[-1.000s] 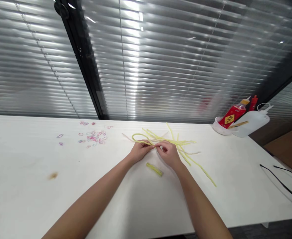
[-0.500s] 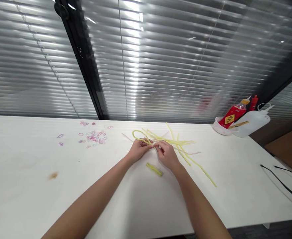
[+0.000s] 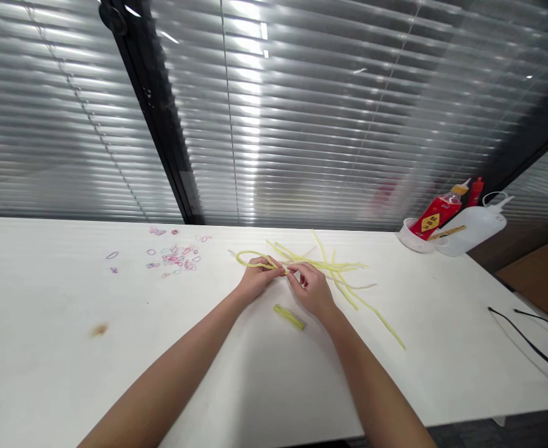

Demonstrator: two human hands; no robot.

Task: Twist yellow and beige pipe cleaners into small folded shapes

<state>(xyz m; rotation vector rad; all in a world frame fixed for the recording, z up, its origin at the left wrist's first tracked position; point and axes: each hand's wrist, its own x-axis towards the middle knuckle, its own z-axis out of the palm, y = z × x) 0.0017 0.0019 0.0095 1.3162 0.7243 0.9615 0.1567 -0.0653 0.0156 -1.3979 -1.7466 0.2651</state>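
Note:
My left hand (image 3: 256, 278) is closed around a yellow pipe cleaner (image 3: 242, 261), bent into a loop that sticks out to the left above the fingers. Close beside it, my right hand (image 3: 312, 287) pinches at the end of the same pipe cleaner, thumb against forefinger; the fingertips partly hide the ends. Behind and right of the hands, several loose yellow pipe cleaners (image 3: 381, 320) lie crossed in a heap, a few paler ones among them. A short, folded yellow bundle (image 3: 289, 317) rests on the table between my forearms.
Small coloured rubber bands (image 3: 175, 256) are scattered on the white table (image 3: 45, 361) at the left. At the back right are a round tub (image 3: 416, 239), a red-labelled bottle (image 3: 437, 214) and a white squeeze bottle (image 3: 474, 230). Black glasses (image 3: 530, 345) lie at the right edge. Blinds stand behind.
The loop has tipped down and swung to the left, and my left hand has turned slightly with it. My right fingertips have shifted a little; the other things lie as before.

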